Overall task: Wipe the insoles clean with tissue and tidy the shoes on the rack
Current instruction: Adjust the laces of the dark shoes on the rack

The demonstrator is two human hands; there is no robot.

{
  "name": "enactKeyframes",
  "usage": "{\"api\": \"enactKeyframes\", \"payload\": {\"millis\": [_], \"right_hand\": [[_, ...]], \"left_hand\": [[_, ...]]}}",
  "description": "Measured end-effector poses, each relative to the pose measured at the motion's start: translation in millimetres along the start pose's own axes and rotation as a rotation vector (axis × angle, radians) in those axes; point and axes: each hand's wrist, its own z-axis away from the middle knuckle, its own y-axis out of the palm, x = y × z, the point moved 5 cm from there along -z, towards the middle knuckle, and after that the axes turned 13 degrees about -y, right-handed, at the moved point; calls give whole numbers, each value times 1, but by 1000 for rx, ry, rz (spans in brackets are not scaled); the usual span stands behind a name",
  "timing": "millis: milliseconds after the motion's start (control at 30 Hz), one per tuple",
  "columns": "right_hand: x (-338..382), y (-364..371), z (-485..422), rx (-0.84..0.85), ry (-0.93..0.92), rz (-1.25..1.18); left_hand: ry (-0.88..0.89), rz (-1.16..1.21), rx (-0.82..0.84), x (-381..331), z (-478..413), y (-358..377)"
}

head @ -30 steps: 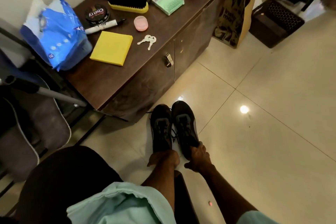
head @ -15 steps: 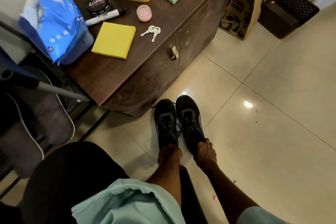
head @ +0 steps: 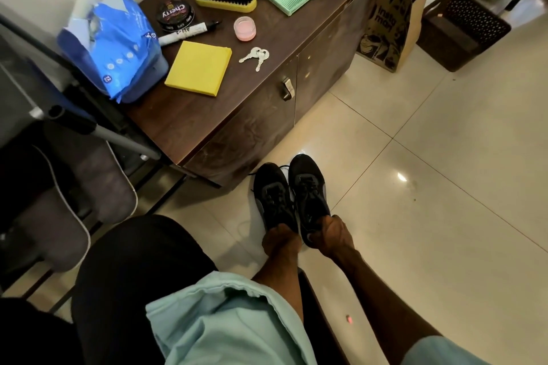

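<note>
Pointing toward the counter (head: 237, 115), the left shoe (head: 272, 195) is clamped by the left grip (head: 280, 238), the right shoe (head: 308, 190) by the right grip (head: 333, 235).

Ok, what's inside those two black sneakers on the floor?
Nothing inside shows. The left hand grips the left sneaker at its heel opening, the right hand the right sneaker; hands and uppers cover the insoles.

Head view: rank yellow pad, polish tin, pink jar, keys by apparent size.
1. yellow pad
2. polish tin
3. pink jar and keys: these look about alike, so they are not ranked.
The tin lies slightly farther from the camera.
</note>
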Motion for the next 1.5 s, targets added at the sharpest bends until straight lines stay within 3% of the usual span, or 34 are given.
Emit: {"api": "enactKeyframes", "payload": {"millis": [100, 200, 267, 333, 400, 433, 533, 567, 667, 800, 900, 1100, 1300, 1500], "right_hand": [[2, -8, -7, 58, 15, -9], [81, -78, 47, 147, 23, 70], [187, -147, 127, 294, -75, 104], [225, -183, 169, 350, -90, 5], [146, -131, 90, 195, -74, 176], [137, -127, 91, 118, -94, 261], [136, -139, 98, 109, -133, 207], [146, -148, 109, 143, -140, 202], [172, -185, 139, 24, -219, 268], [211, -237, 180, -99, -278, 337], [251, -276, 229, -205, -380, 437], [338, -313, 363, -465, -597, 568], [424, -308, 451, -584, -824, 566], [497, -270, 468, -606, -1013, 500]], "left_hand": [[-51, 74, -9, 2, 9, -20], [-6, 30, -60, 3, 19, -40], [60, -19, -96, 1, 30, -54], [104, -58, -115, -2, 39, -70], [137, -100, -127, -6, 48, -85], [173, -108, -149, -5, 61, -102], [256, -175, -154, -12, 81, -146], [250, -168, -98, -8, 94, -161], [269, -126, 24, 10, 153, -205], [356, -99, -183, 42, 224, -275], [425, -48, -213, 72, 286, -320], [531, -10, -447, 177, 413, -388], [507, 119, -628, 300, 496, -419], [353, 275, -830, 408, 506, -422]]}}
